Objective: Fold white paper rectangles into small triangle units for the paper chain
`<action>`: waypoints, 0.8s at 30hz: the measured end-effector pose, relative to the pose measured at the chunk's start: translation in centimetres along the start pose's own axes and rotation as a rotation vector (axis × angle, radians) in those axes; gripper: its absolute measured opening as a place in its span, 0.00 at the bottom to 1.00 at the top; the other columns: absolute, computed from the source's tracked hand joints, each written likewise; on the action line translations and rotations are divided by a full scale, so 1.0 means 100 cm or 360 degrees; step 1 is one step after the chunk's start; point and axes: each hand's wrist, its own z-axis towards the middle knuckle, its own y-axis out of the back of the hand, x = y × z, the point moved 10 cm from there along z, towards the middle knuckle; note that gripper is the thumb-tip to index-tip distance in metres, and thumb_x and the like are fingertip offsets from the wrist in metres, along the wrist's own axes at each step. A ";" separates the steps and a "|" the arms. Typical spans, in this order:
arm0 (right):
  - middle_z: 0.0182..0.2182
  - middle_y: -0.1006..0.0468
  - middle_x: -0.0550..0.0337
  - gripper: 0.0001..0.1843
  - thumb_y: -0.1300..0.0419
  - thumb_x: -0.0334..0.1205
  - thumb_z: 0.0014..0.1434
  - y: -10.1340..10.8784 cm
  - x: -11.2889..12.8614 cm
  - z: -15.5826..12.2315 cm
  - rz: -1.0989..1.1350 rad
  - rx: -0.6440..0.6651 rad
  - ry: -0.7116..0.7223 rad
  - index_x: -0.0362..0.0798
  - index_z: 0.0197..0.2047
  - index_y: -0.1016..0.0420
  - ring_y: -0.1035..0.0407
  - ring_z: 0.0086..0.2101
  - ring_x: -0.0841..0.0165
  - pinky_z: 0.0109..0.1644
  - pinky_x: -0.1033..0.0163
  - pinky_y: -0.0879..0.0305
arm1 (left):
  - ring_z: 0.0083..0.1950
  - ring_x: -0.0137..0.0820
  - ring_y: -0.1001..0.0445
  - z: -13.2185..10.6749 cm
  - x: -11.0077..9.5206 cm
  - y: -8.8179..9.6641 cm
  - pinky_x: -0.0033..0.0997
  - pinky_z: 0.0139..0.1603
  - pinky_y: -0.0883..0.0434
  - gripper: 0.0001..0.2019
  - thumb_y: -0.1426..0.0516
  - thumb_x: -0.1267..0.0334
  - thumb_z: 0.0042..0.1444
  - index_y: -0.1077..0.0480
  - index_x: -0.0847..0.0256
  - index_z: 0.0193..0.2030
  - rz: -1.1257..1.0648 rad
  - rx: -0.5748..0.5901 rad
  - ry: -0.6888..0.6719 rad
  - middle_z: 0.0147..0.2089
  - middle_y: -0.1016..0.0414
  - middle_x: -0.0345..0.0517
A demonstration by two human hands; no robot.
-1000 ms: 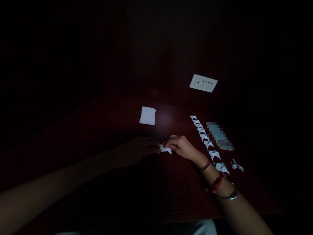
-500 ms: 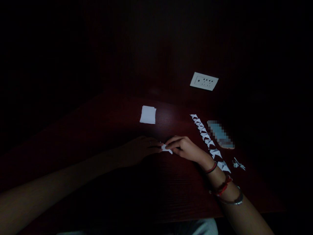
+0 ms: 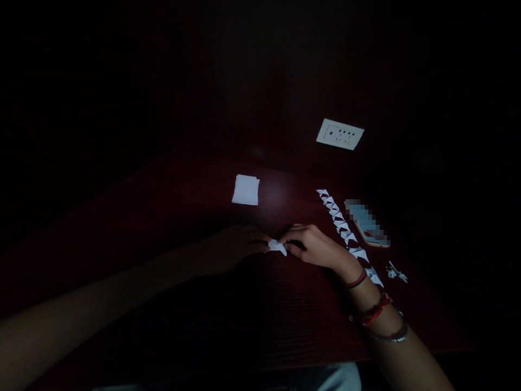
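Observation:
A small piece of folded white paper (image 3: 277,247) lies low over the dark red table (image 3: 293,304), between my two hands. My left hand (image 3: 240,244), in deep shadow with a ring on one finger, has its fingertips closed on the paper's left end. On the opposite end, the fingers of my right hand (image 3: 307,243) are bent and pinch the paper's right edge. Bracelets circle my right wrist and forearm. To the right runs a line of folded white paper pieces (image 3: 337,218), with the nearest ones partly behind my right wrist.
A stack of white paper squares (image 3: 246,190) sits beyond my hands. At right lies a phone (image 3: 368,224) with a blurred screen, and nearer, a small tangled white thing (image 3: 396,272), perhaps earphones. A white socket panel (image 3: 340,134) is on the wall. Surroundings are very dark.
My right fingers have shifted slightly right, from on top of the folded paper to its right edge, so more of the paper shows. My left hand stays nearly in place.

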 end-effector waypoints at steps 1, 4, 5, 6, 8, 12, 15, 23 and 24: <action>0.35 0.25 0.56 0.15 0.49 0.24 0.53 -0.001 0.000 0.000 -0.0007 0.0004 0.0004 0.44 0.41 0.27 0.33 0.37 0.69 0.43 0.63 0.37 | 0.56 0.36 0.42 0.000 0.000 0.000 0.38 0.54 0.42 0.24 0.52 0.78 0.51 0.40 0.55 0.54 0.0007 -0.0002 0.0001 0.58 0.39 0.43; 0.37 0.27 0.56 0.17 0.49 0.23 0.52 -0.004 0.001 0.001 -0.0034 0.0031 0.0041 0.45 0.43 0.27 0.33 0.37 0.70 0.42 0.65 0.37 | 0.56 0.37 0.41 0.000 0.000 0.001 0.39 0.54 0.42 0.22 0.51 0.75 0.53 0.39 0.56 0.54 0.0029 -0.0003 0.0023 0.58 0.39 0.44; 0.38 0.28 0.55 0.17 0.49 0.23 0.52 -0.006 0.001 0.001 -0.0047 0.0044 0.0051 0.44 0.42 0.26 0.33 0.37 0.70 0.42 0.66 0.37 | 0.56 0.37 0.41 0.000 -0.001 0.002 0.39 0.54 0.42 0.21 0.51 0.74 0.53 0.39 0.56 0.54 0.0032 -0.0006 0.0028 0.58 0.39 0.45; 0.38 0.28 0.55 0.17 0.49 0.23 0.52 -0.008 0.000 0.001 -0.0060 0.0058 0.0056 0.44 0.42 0.26 0.33 0.38 0.70 0.42 0.66 0.37 | 0.56 0.37 0.41 -0.001 -0.001 0.002 0.39 0.54 0.43 0.20 0.51 0.74 0.54 0.39 0.56 0.54 0.0030 -0.0009 0.0032 0.58 0.40 0.46; 0.39 0.29 0.55 0.17 0.49 0.23 0.53 -0.011 -0.001 0.000 -0.0080 0.0083 0.0063 0.44 0.42 0.26 0.34 0.39 0.70 0.43 0.66 0.37 | 0.58 0.37 0.43 -0.001 -0.003 0.002 0.39 0.55 0.43 0.19 0.51 0.73 0.56 0.40 0.57 0.54 0.0017 -0.0015 0.0019 0.59 0.42 0.48; 0.40 0.29 0.55 0.17 0.49 0.24 0.53 -0.012 -0.002 0.000 -0.0097 0.0107 0.0064 0.45 0.43 0.26 0.34 0.39 0.70 0.44 0.65 0.37 | 0.59 0.39 0.46 -0.001 -0.003 -0.001 0.40 0.55 0.45 0.21 0.51 0.74 0.54 0.41 0.57 0.55 0.0030 0.0011 0.0018 0.60 0.42 0.46; 0.38 0.29 0.55 0.17 0.49 0.24 0.53 -0.010 -0.003 0.001 -0.0070 0.0060 0.0049 0.46 0.43 0.26 0.34 0.38 0.70 0.43 0.65 0.37 | 0.58 0.38 0.43 0.000 -0.001 -0.003 0.40 0.55 0.44 0.21 0.51 0.74 0.55 0.40 0.56 0.55 0.0034 0.0037 0.0062 0.59 0.41 0.44; 0.35 0.30 0.55 0.16 0.51 0.25 0.55 -0.010 -0.002 0.003 -0.0138 0.0058 -0.0034 0.44 0.42 0.27 0.35 0.35 0.71 0.40 0.66 0.38 | 0.59 0.37 0.44 0.001 -0.003 0.000 0.39 0.56 0.44 0.21 0.51 0.73 0.54 0.40 0.56 0.55 -0.0005 0.0046 0.0059 0.60 0.42 0.45; 0.35 0.30 0.55 0.16 0.51 0.25 0.55 -0.010 -0.001 0.004 -0.0178 0.0071 -0.0043 0.44 0.42 0.27 0.35 0.34 0.71 0.40 0.66 0.38 | 0.59 0.37 0.44 0.001 -0.003 0.000 0.39 0.56 0.45 0.21 0.51 0.73 0.54 0.40 0.56 0.55 -0.0004 0.0046 0.0060 0.60 0.42 0.45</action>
